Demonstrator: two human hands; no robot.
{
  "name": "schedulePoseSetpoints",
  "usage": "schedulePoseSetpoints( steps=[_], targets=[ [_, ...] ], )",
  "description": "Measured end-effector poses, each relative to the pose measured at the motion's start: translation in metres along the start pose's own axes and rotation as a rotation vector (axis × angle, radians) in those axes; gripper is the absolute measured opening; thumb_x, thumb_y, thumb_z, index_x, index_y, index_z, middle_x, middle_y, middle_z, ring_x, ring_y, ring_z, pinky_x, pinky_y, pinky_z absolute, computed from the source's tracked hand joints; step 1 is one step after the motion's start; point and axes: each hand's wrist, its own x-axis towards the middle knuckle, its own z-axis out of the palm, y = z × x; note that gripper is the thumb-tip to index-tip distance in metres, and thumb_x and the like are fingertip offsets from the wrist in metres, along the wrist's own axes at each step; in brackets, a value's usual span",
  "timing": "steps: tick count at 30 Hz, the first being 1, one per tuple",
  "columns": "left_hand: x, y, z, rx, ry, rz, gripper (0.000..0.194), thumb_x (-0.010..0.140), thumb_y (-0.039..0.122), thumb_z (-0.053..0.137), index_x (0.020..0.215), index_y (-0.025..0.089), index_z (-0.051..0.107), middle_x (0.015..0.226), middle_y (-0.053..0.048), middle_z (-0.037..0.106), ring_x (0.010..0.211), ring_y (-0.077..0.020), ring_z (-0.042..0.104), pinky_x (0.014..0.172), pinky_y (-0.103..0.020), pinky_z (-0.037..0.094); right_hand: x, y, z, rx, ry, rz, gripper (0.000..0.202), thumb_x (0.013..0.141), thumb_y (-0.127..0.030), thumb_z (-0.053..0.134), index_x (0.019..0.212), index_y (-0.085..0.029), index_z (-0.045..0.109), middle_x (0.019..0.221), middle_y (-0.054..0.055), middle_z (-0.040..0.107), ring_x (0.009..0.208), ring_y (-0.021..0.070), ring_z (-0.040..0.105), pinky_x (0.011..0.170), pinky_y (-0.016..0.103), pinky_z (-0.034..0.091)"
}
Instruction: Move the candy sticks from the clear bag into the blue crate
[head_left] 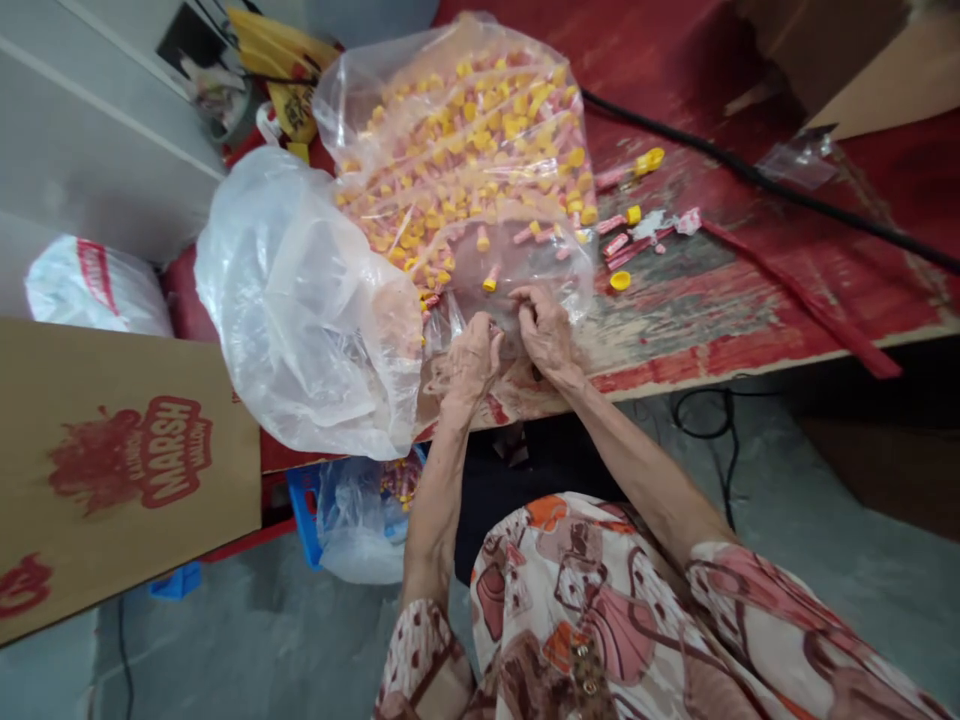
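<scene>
Two bare hands are close together near the front edge of a red table (750,300), whose paint is much worn. The left hand (471,358) has its fingers bent and its thumb near the forefinger; some small thing may be between them, but I cannot tell. The right hand (546,332) is beside it, a small gap between the two, with the fingers curled toward the left one. Whether this hand pinches anything, I also cannot tell, because the fingertips are partly hidden.

Many small pink pieces with yellow caps (480,130) fill a large clear bag (337,95), which lies on its side beyond the hands. Its loose front film reaches down to the fingers. One single capped piece (491,278) lies just beyond the hands, in front of the gap between them, and it is apart from the fingers. The main heap is farther away, also spreading toward the left.

On the left of the left hand stands a puffed whitish plastic bag (307,310). To the right of the clear bag, some loose pieces lie near a yellow cap (620,281), and a long red strip (810,295) runs toward the table edge.
</scene>
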Motion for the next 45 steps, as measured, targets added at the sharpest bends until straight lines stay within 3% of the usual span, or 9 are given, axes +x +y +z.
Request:
schedulePoseSetpoints(
  steps=[10, 15, 19, 24, 29, 32, 35, 40, 45],
  targets=[
    [0.008, -0.012, -0.016, -0.325, -0.001, -0.160, 0.011, 0.108, 0.031, 0.069, 0.106, 0.025, 0.061, 0.093, 0.001, 0.072, 0.085, -0.0168, 0.070, 0.080, -0.030, 0.058, 0.002, -0.001, 0.004, 0.039, -0.028, -0.008, 0.031, 0.102, -0.020, 0.042, 0.110, -0.026, 0.071, 0.109, 0.008, 0.077, 0.102, 0.0249, 0.070, 0.099, 0.039, 0.058],
    [-0.001, -0.006, -0.012, -0.176, 0.201, -0.122, 0.013, 0.107, 0.035, 0.070, 0.109, 0.025, 0.063, 0.098, -0.002, 0.073, 0.088, -0.0190, 0.071, 0.082, -0.032, 0.057, 0.003, -0.001, 0.005, 0.028, -0.062, -0.007, 0.030, 0.099, -0.018, 0.044, 0.107, -0.025, 0.072, 0.110, 0.009, 0.078, 0.103, 0.0252, 0.070, 0.100, 0.039, 0.057],
    [-0.003, 0.001, 0.002, -0.061, 0.142, -0.115, 0.009, 0.107, 0.028, 0.069, 0.105, 0.026, 0.060, 0.100, -0.004, 0.075, 0.089, -0.0220, 0.073, 0.084, -0.035, 0.057, -0.001, -0.001, 0.005, 0.012, -0.071, -0.005, 0.031, 0.101, -0.018, 0.044, 0.109, -0.024, 0.073, 0.112, 0.010, 0.078, 0.104, 0.0257, 0.071, 0.100, 0.039, 0.057],
    [0.007, -0.008, 0.000, -0.206, 0.071, -0.136, 0.015, 0.104, 0.026, 0.072, 0.100, 0.026, 0.057, 0.093, -0.001, 0.072, 0.086, -0.0186, 0.071, 0.083, -0.032, 0.058, 0.004, 0.002, 0.011, -0.052, -0.088, -0.060, 0.035, 0.106, -0.020, 0.041, 0.122, -0.024, 0.071, 0.123, 0.013, 0.078, 0.114, 0.0275, 0.072, 0.106, 0.042, 0.057],
    [-0.003, -0.010, -0.003, -0.225, 0.162, -0.198, 0.010, 0.108, 0.032, 0.067, 0.106, 0.025, 0.060, 0.097, -0.002, 0.074, 0.085, -0.0171, 0.072, 0.083, -0.031, 0.059, 0.033, 0.003, 0.023, -0.154, -0.126, -0.089, 0.041, 0.110, -0.024, 0.039, 0.142, -0.024, 0.065, 0.139, 0.016, 0.073, 0.119, 0.0292, 0.069, 0.103, 0.044, 0.059],
    [-0.011, -0.007, -0.001, -0.175, 0.127, -0.179, 0.016, 0.107, 0.037, 0.071, 0.104, 0.025, 0.060, 0.094, -0.002, 0.073, 0.083, -0.0174, 0.071, 0.083, -0.032, 0.060, 0.044, 0.004, 0.029, -0.203, -0.175, -0.077, 0.038, 0.112, -0.028, 0.041, 0.140, -0.025, 0.067, 0.136, 0.016, 0.072, 0.110, 0.0293, 0.072, 0.094, 0.043, 0.058],
    [-0.013, -0.005, -0.002, -0.195, 0.126, -0.164, 0.021, 0.109, 0.042, 0.071, 0.102, 0.025, 0.060, 0.092, -0.001, 0.072, 0.083, -0.0165, 0.069, 0.083, -0.031, 0.059, 0.045, 0.005, 0.033, -0.232, -0.223, -0.093, 0.034, 0.114, -0.035, 0.044, 0.135, -0.025, 0.070, 0.131, 0.014, 0.071, 0.106, 0.0287, 0.072, 0.093, 0.041, 0.056],
    [-0.010, -0.004, 0.005, -0.159, 0.265, -0.151, 0.018, 0.115, 0.041, 0.058, 0.109, 0.024, 0.062, 0.109, -0.007, 0.074, 0.098, -0.0184, 0.070, 0.092, -0.033, 0.059, 0.042, 0.006, 0.032, -0.256, -0.231, -0.113, 0.036, 0.114, -0.043, 0.049, 0.138, -0.023, 0.066, 0.135, 0.016, 0.070, 0.111, 0.0302, 0.068, 0.093, 0.040, 0.055],
    [-0.005, -0.001, 0.019, -0.130, 0.218, -0.163, 0.009, 0.109, 0.030, 0.060, 0.102, 0.025, 0.060, 0.105, -0.007, 0.071, 0.096, -0.0206, 0.070, 0.093, -0.036, 0.061, 0.042, 0.011, 0.032, -0.220, -0.216, -0.100, 0.034, 0.115, -0.038, 0.046, 0.139, -0.024, 0.065, 0.134, 0.015, 0.070, 0.113, 0.0304, 0.068, 0.091, 0.039, 0.055]
  ],
)
